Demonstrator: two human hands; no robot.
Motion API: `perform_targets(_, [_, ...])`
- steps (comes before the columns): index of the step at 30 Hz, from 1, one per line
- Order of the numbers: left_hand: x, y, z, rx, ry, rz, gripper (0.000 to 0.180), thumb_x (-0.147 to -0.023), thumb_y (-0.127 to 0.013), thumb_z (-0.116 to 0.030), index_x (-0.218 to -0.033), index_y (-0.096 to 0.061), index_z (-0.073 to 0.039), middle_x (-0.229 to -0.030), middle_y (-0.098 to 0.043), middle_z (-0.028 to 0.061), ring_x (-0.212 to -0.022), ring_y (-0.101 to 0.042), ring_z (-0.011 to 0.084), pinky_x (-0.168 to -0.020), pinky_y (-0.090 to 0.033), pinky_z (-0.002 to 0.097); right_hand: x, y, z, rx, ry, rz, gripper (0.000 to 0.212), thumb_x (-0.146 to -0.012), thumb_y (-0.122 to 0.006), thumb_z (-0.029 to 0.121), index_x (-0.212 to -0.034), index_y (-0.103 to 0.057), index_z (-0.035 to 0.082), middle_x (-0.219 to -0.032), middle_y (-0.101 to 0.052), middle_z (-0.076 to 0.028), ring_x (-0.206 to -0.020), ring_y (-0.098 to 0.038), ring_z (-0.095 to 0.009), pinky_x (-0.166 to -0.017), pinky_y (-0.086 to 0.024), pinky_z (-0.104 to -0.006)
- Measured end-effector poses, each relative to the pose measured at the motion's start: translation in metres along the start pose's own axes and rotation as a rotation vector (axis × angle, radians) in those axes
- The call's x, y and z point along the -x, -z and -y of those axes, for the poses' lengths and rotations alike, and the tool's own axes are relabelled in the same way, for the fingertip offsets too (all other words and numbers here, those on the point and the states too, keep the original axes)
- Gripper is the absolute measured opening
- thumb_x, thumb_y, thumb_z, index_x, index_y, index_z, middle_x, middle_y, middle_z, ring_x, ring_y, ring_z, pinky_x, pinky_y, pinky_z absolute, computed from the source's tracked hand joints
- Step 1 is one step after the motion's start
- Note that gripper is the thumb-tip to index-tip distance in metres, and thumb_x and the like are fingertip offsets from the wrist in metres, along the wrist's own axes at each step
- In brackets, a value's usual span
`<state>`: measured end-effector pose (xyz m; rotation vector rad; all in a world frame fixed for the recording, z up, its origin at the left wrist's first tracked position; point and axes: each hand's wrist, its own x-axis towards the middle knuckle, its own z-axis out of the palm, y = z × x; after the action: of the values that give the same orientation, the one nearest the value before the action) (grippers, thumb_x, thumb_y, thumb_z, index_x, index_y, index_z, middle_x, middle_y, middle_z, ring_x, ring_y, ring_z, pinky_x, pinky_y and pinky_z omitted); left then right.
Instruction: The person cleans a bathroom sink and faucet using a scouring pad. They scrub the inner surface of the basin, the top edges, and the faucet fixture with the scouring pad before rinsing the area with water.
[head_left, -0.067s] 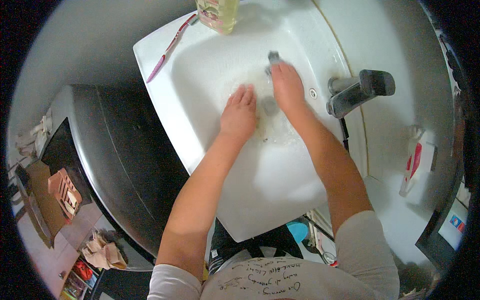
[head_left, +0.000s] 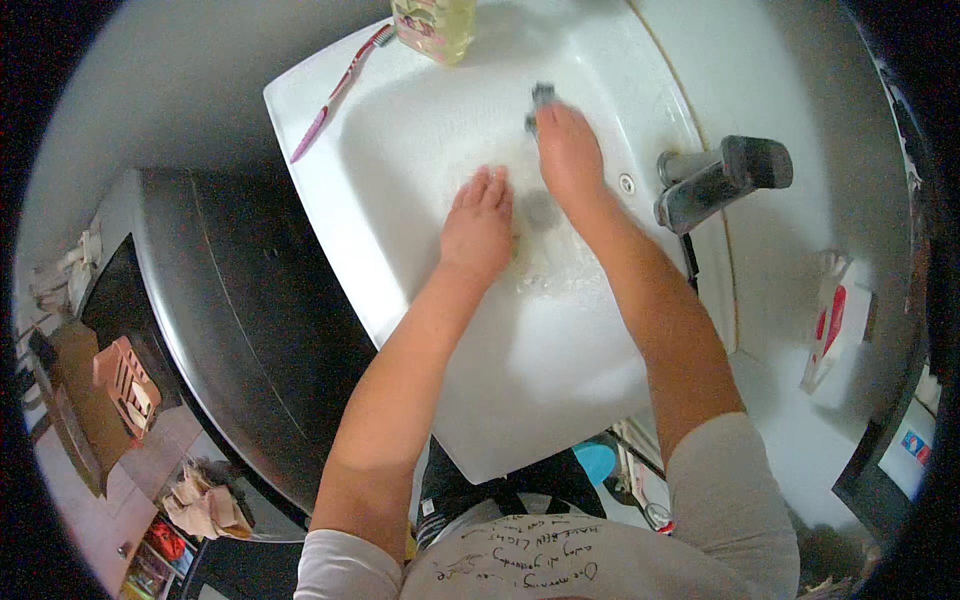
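My left hand point(head_left: 478, 225) lies flat on the wet bottom of a white sink point(head_left: 400, 150), fingers together, just left of the round grey drain point(head_left: 541, 210). A sliver of something yellowish shows at the edge of its palm. My right hand point(head_left: 568, 150) reaches farther into the basin, its fingers curled over a small dark grey object point(head_left: 541, 97) that sticks out past the fingertips. Foamy water spreads over the basin around both hands.
A chrome faucet point(head_left: 720, 180) stands on the sink's right rim. A pink toothbrush point(head_left: 338, 92) and a yellow bottle point(head_left: 435, 22) rest on the far rim. A white and red packet point(head_left: 832, 335) lies on the counter at right. A dark cabinet point(head_left: 230, 300) stands left.
My right hand with the grey object has slid slightly toward the far side of the basin. My left hand has stayed in place.
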<state>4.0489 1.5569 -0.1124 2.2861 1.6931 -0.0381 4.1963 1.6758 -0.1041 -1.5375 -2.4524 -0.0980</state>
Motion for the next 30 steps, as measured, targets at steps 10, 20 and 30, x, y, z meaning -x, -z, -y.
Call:
perform_targets(10, [0.022,0.013,0.007,0.168,0.092,0.146,0.048,-0.100,-0.040,-0.014,-0.147,-0.046,-0.004,-0.161,-0.031,0.0056,-0.151,-0.024,0.0264,-0.122,-0.026,0.0404,0.117,0.038,0.000,0.025,-0.024,0.294,0.008,-0.084,-0.056,0.002,-0.092,-0.057,0.003,-0.100,-0.060,-0.015,-0.099,-0.059,-0.034,-0.082,-0.051,-0.0433])
perform_targets(20, [0.012,0.004,-0.012,0.533,0.115,-0.183,0.051,-0.096,-0.052,-0.012,-0.144,-0.046,0.003,-0.144,-0.049,0.0190,-0.132,-0.048,0.0331,-0.111,-0.040,0.0414,0.044,0.008,0.010,-0.274,-0.241,-0.009,0.016,-0.088,-0.064,0.014,-0.099,-0.066,0.003,-0.099,-0.065,-0.016,-0.097,-0.061,-0.036,-0.085,-0.051,-0.0435])
perform_targets(30, [-0.025,-0.019,-0.084,1.282,0.606,-0.259,0.031,-0.077,-0.076,-0.009,-0.107,-0.072,0.000,-0.099,-0.073,0.0170,-0.092,-0.070,0.0293,-0.085,-0.054,0.0387,0.186,0.095,0.020,-0.905,-0.522,0.254,0.053,-0.091,-0.059,0.003,-0.143,-0.047,0.001,-0.142,-0.053,-0.020,-0.130,-0.052,-0.034,-0.109,-0.041,-0.0406])
